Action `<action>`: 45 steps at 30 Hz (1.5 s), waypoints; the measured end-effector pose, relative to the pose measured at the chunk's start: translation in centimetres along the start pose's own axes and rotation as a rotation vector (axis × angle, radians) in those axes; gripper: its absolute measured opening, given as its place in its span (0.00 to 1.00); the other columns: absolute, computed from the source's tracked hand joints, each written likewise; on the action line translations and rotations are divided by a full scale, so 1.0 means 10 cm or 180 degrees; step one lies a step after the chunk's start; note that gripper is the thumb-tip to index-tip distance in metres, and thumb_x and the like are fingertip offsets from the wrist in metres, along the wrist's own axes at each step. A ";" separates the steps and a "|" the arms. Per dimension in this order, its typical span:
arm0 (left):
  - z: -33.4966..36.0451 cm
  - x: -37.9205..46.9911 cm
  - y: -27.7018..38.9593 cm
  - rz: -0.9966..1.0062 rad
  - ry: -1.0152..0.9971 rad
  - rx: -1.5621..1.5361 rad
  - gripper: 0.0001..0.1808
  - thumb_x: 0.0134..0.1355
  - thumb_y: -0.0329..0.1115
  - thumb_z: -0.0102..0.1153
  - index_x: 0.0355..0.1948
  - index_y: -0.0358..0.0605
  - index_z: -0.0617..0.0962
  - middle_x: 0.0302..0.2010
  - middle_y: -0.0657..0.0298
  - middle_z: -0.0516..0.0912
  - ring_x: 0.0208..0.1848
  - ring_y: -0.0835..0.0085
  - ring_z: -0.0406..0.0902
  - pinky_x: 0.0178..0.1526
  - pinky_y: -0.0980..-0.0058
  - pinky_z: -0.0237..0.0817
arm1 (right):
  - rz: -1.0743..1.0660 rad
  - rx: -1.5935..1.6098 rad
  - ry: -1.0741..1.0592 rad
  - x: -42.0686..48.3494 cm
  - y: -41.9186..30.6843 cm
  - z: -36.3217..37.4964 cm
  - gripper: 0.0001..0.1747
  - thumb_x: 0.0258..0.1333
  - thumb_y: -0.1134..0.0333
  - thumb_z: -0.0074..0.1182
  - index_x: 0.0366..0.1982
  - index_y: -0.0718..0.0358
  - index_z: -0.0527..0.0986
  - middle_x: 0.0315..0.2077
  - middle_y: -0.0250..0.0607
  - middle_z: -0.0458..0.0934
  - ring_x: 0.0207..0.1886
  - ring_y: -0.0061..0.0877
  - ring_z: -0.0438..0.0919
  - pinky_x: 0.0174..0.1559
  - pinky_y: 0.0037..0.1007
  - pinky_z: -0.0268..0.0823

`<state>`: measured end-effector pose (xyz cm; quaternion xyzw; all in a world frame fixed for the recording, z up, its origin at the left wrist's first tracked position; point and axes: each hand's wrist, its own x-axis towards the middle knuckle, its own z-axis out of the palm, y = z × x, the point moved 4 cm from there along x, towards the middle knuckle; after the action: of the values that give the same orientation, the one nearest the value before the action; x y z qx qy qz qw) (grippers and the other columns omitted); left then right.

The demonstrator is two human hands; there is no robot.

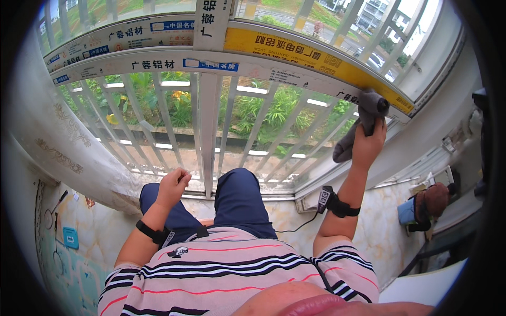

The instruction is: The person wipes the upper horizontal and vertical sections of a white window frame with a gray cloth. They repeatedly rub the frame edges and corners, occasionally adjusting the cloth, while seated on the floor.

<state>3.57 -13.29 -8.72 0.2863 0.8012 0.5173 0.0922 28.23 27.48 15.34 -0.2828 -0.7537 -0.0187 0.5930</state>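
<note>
My right hand (369, 142) grips a bunched grey cloth (371, 112) at the right end of the window's middle rail. The cloth's upper part lies over the white printed strip (253, 71) and the lower edge of a yellow printed strip (292, 51). Its loose end hangs beside my wrist, and a dark round patch shows near its top. In front of my left knee, my left hand (174, 187) is held with its fingers curled in, and nothing shows in it. The aluminium window frame (208, 130) rises before me, its strips bearing writing.
Metal bars (166, 122) stand outside the glass, with plants beyond. A patterned white curtain (75, 138) hangs at left. On the marble-look floor (106, 213) is a blue plastic item (70, 237). A blue bin (406, 212) with brown cloth (433, 201) stands at right. A cable (300, 228) runs from my right wristband.
</note>
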 end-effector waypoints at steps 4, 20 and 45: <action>0.15 -0.04 -0.09 0.0139 -0.0072 0.0308 0.10 0.64 0.36 0.60 0.31 0.39 0.77 0.19 0.59 0.77 0.22 0.71 0.74 0.28 0.72 0.64 | 0.0322 0.0384 -0.0157 -0.15 0.34 -0.12 0.28 0.49 0.74 0.59 0.55 0.67 0.73 0.56 0.48 0.74 0.60 0.45 0.73 0.62 0.38 0.63; 0.29 0.05 0.19 -0.0232 -0.0451 0.0964 0.28 0.66 0.52 0.55 0.17 0.40 0.78 0.17 0.49 0.76 0.25 0.48 0.75 0.29 0.56 0.63 | 0.0447 0.0784 0.0484 0.05 -0.05 -0.04 0.29 0.48 0.76 0.59 0.56 0.67 0.73 0.55 0.49 0.75 0.59 0.43 0.73 0.62 0.36 0.62; -0.74 1.14 2.96 0.3567 0.1988 0.1285 0.16 0.56 0.25 0.66 0.46 0.45 0.79 0.42 0.58 0.79 0.45 0.60 0.73 0.48 0.66 0.65 | -0.0571 0.1241 -0.0481 0.00 -1.08 0.27 0.31 0.37 0.81 0.59 0.49 0.56 0.78 0.50 0.47 0.77 0.53 0.46 0.75 0.57 0.41 0.67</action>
<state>1.69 -3.79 22.44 0.5075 0.6016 0.3856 -0.4815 20.95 19.37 17.83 -0.0953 -0.8074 0.0959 0.5743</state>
